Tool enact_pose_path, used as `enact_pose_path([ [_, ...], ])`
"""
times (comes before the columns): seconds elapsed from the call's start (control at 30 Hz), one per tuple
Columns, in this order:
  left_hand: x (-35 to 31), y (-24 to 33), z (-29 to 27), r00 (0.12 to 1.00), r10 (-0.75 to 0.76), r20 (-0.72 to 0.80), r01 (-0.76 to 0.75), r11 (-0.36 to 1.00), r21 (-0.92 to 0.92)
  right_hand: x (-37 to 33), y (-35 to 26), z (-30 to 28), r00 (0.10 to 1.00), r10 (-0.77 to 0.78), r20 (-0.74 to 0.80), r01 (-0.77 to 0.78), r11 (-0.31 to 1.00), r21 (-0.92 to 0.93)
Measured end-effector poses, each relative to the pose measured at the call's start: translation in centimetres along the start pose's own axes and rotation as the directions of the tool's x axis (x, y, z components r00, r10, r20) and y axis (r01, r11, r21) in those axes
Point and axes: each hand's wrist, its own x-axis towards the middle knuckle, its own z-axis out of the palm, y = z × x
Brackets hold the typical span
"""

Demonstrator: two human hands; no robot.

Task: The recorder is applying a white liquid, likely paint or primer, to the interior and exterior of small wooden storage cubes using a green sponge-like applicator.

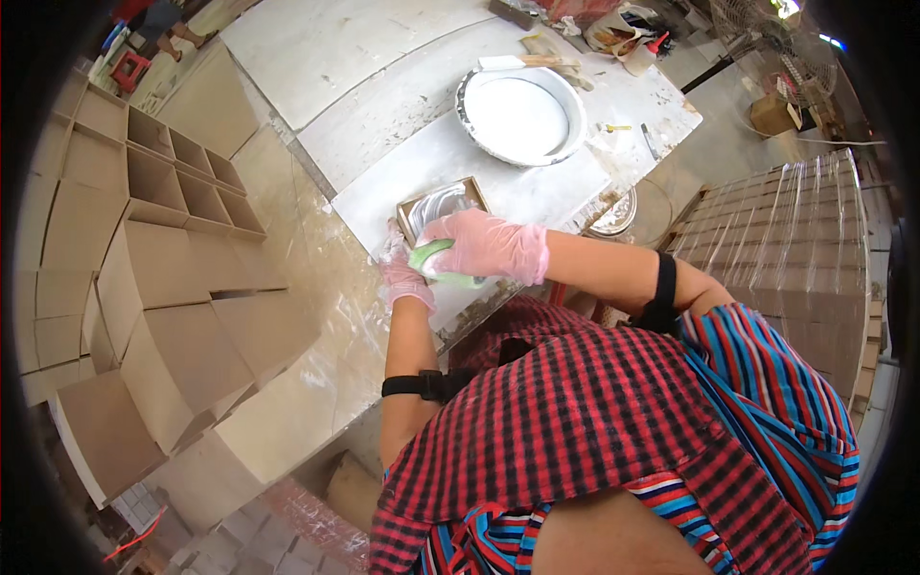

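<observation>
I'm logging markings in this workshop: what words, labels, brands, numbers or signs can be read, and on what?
None: no text is legible in this view.
Brown tray and green pad: no lettering visible.
Red-capped bottle: any markings are too small to read.
Plastic-wrapped stack: likewise.

The tan surface (pixel 287 225), streaked white, bears brown boxes (pixel 192 273) along its left side and white boards (pixel 335 67) across its middle. On these sit a small open box (pixel 436 206) by the near edge and a white-filled basin (pixel 579 120), farther right.
</observation>
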Motion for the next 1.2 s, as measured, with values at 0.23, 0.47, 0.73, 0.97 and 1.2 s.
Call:
enact_pose_path([
  [0.23, 1.0, 0.2, 1.1, 0.999, 0.027, 0.018, -0.030, 0.989, 0.143, -1.0, 1.4, -4.6, 0.957, -0.185, 0.222, 0.270, 0.844, -0.463],
  [0.47, 8.6, 1.3, 12.1, 0.745, -0.248, -0.619, 0.154, 0.967, -0.202, 3.3, 1.1, -2.1, 0.829, -0.501, -0.249, 0.411, 0.847, -0.337],
  [0.73, 4.4, 0.5, 3.8, 0.992, -0.097, -0.078, -0.124, -0.789, -0.602, 1.5, 2.0, -2.9, 0.840, -0.449, 0.305, 0.543, 0.694, -0.473],
  [0.97, 10.3, 1.5, 16.5, 0.870, -0.315, -0.378, -0.429, -0.107, -0.897, 1.5, 0.5, -2.1, 0.818, -0.563, 0.122, 0.469, 0.527, -0.709],
  [1.2, 7.2, 1.9, 8.8, 0.908, -0.272, -0.320, -0.414, -0.451, -0.791, 3.9, 1.7, -2.1, 0.740, -0.666, -0.089, 0.372, 0.516, -0.772],
])
